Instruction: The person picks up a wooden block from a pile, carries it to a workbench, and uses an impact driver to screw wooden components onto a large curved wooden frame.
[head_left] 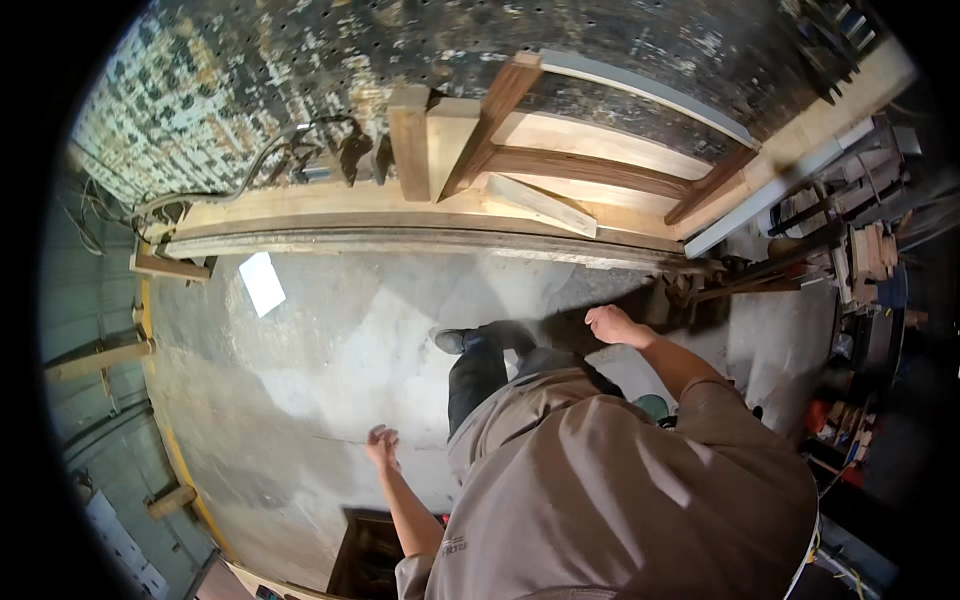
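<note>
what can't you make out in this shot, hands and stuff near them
- Head view: whether the left hand holds anything; fingers curled, too small.
- Right hand: palm side hidden, looks empty.
- Trailing leg: hidden by the torso.
- Tools on the right-hand rack: too small, warped at the rim.

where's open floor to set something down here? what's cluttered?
Open: the concrete floor between the long workbench and the left hand, apart from a white sheet. Crowded: wood frame pieces fill the bench top, and tools and wood scraps pile up beyond the right hand.
</note>
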